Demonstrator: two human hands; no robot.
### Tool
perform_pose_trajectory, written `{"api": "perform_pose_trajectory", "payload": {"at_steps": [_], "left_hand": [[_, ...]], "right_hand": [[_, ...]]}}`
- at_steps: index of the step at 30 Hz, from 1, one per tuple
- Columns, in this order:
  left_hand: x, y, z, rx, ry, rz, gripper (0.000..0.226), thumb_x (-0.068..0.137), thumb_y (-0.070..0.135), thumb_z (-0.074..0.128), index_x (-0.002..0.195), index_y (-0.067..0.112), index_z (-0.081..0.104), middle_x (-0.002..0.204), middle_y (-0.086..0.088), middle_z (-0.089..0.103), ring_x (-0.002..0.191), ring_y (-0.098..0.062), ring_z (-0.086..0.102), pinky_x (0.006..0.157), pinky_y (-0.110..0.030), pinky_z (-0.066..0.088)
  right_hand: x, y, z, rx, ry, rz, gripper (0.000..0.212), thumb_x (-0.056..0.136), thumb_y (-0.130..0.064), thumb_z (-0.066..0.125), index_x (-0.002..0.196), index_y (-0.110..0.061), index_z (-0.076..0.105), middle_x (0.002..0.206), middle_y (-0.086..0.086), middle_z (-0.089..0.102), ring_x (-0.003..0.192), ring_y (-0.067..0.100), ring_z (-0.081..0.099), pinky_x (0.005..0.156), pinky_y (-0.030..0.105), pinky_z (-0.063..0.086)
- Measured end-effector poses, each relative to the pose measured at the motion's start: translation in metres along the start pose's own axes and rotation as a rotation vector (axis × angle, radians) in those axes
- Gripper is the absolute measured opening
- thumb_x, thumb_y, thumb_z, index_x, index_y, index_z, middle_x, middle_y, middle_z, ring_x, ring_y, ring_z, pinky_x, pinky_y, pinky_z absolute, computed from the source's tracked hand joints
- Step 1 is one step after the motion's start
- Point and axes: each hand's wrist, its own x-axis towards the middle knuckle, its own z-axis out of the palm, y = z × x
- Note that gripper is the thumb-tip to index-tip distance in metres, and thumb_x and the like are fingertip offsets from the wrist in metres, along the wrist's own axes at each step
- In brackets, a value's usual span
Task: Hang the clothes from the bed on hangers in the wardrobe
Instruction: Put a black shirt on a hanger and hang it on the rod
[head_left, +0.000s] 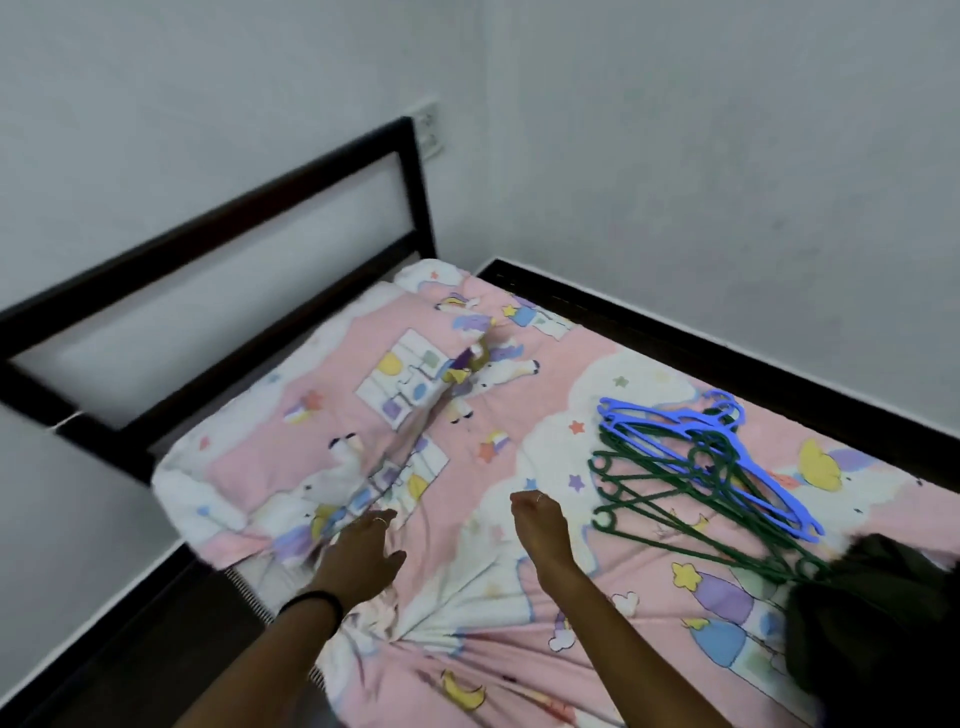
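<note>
1. Task looks barely begun: no garment is on a hanger, and the wardrobe isn't in frame.
2. Hangers: a blue stack (696, 441) lies over a green stack (691, 509) at center-right of frame, loose on the sheet (519, 426), all bare.
3. Clothes: a dark heap (878, 623) sits at the lower-right edge, touching the green hangers' near ends. Blurred and cropped, so can't tell how many pieces or what kind.
4. Left hand (363, 545), lower center-left, black band on wrist: fingers reach fwd, flat on a bunched ridge of sheet that runs up toward the headboard (218, 249). Whether it pinches the fabric or just presses, can't tell; motion blur.
5. Right hand (540, 525), lower center: fingers curled under in a loose fist w/ nothing seen in it, just left of the green hangers, not touching them.
6. Judgement: the person seems to be on prep, smoothing or tugging the sheet, not hanging yet.
7. Left to do, by this view: take a garment from the heap, thread a hanger in, carry to wardrobe, repeat till the heap is gone.
</note>
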Motion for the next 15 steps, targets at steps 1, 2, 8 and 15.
{"api": "perform_pose_trajectory", "payload": {"at_steps": [1, 2, 8, 15], "left_hand": [[-0.015, -0.014, -0.006, -0.003, 0.012, -0.02, 0.063, 0.095, 0.039, 0.052, 0.149, 0.017, 0.025, 0.154, 0.0, 0.029, 0.141, -0.019, 0.029, 0.112, -0.031, 0.028], [-0.031, -0.03, -0.012, -0.008, 0.028, -0.048, 0.064, 0.095, 0.04, 0.052, 0.149, 0.017, 0.026, 0.154, -0.001, 0.029, 0.141, -0.02, 0.029, 0.111, -0.032, 0.029], [-0.171, -0.135, -0.043, -0.142, 0.206, -0.31, 0.064, 0.092, 0.039, 0.055, 0.147, 0.017, 0.031, 0.154, -0.003, 0.029, 0.14, -0.025, 0.03, 0.111, -0.04, 0.032], [-0.407, -0.235, -0.013, -0.309, 0.318, -0.669, 0.069, 0.092, 0.038, 0.056, 0.151, 0.019, 0.024, 0.157, -0.004, 0.023, 0.143, -0.026, 0.024, 0.113, -0.044, 0.029]], "right_hand": [[-0.009, -0.003, 0.01, -0.024, -0.021, -0.015, 0.021, 0.093, -0.014, 0.047, 0.101, -0.015, 0.066, 0.099, -0.001, 0.061, 0.098, 0.021, 0.056, 0.079, 0.025, 0.04], [-0.021, -0.005, 0.02, -0.051, -0.047, -0.025, 0.023, 0.093, -0.014, 0.048, 0.105, -0.012, 0.067, 0.103, 0.001, 0.062, 0.101, 0.022, 0.056, 0.079, 0.025, 0.039], [-0.126, -0.025, 0.11, -0.23, -0.255, -0.196, 0.022, 0.094, -0.015, 0.048, 0.105, -0.011, 0.066, 0.104, 0.009, 0.064, 0.094, 0.024, 0.055, 0.076, 0.025, 0.038], [-0.31, 0.003, 0.231, -0.457, -0.63, -0.456, 0.014, 0.088, -0.009, 0.053, 0.094, -0.01, 0.065, 0.091, 0.008, 0.065, 0.087, 0.022, 0.057, 0.072, 0.026, 0.039]]}}
